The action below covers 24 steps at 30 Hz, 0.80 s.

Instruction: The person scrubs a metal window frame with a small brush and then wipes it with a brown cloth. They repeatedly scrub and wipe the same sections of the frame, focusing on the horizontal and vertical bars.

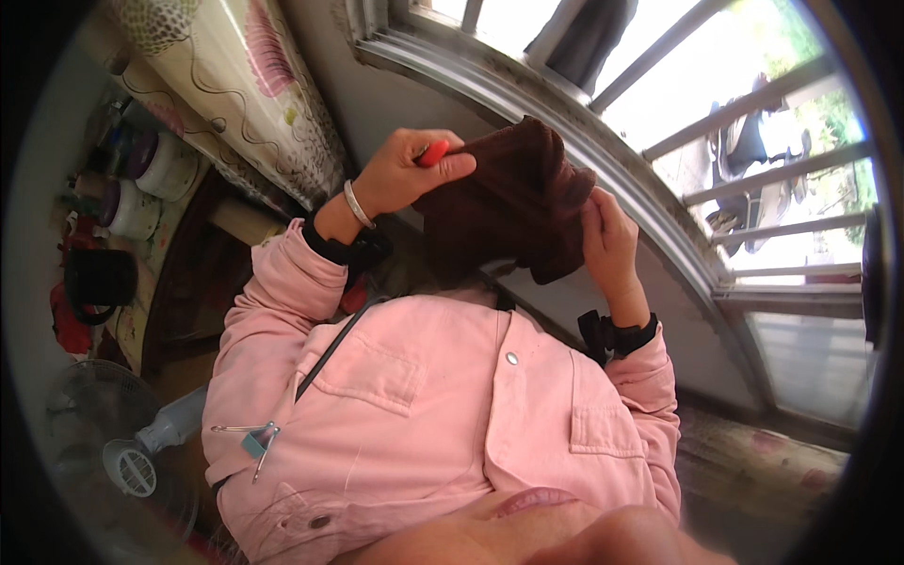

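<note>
A dark brown piece of cloth [505,191] is stretched between my hands in front of the window wall. My left hand [413,169], with a bangle on the wrist, grips its left edge. A small tool with a red end [433,153] is held in the same hand; the rest of it is hidden by the fingers. My right hand [609,229] pinches the cloth's right edge between thumb and fingers. The cloth is bunched in folds near the right fingers and hangs down below both hands.
A barred window [635,141] with a metal sill is just beyond the cloth. A patterned curtain [233,92] hangs at left. White jars [167,166] and a black mug [100,282] stand on the table at left. An electric fan [106,395] is lower left. A blue binder clip [256,443] is on my pink jacket [417,395].
</note>
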Tool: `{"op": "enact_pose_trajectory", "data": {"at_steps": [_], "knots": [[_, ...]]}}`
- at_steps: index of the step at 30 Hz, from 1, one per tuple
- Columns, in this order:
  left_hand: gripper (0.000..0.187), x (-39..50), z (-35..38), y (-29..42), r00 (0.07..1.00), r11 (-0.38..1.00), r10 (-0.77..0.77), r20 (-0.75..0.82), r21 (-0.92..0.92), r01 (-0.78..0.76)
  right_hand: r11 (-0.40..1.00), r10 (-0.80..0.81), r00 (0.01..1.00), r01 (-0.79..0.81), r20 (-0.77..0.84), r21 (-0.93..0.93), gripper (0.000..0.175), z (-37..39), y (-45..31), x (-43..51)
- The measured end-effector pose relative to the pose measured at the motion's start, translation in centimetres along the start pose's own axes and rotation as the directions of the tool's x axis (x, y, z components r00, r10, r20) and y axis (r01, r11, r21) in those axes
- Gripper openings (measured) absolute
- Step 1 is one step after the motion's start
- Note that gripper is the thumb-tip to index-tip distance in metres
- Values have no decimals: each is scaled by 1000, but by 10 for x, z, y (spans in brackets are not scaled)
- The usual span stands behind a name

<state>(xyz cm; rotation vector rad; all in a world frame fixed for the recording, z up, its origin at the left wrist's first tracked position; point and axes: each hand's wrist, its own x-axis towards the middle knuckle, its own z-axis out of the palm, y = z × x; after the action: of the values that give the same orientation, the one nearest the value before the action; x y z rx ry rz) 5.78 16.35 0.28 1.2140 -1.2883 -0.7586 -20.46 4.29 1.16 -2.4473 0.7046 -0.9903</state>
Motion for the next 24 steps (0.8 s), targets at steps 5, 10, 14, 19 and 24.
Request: {"op": "enact_pose_trajectory", "data": {"at_steps": [5, 10, 14, 19, 24], "knots": [[18, 6, 34, 33, 997, 999, 30, -66, -40, -32, 990, 97, 995, -95, -13, 100, 11, -22, 25, -35], [17, 10, 51, 69, 997, 992, 45, -56, 123, -37, 938, 222, 972, -234, 74, 254, 10, -36, 44, -64], [11, 14, 54, 92, 995, 979, -9, -98, 200, 29, 807, 241, 932, -347, 271, 477, 14, -26, 66, -73], [15, 20, 43, 126, 992, 895, 7, -124, 444, 49, 582, 234, 889, -452, 393, 676, 20, 9, 103, -81], [13, 22, 32, 153, 973, 904, -112, -202, 386, 184, 743, 169, 867, -425, 469, 517, 27, 61, 110, -85]]}}
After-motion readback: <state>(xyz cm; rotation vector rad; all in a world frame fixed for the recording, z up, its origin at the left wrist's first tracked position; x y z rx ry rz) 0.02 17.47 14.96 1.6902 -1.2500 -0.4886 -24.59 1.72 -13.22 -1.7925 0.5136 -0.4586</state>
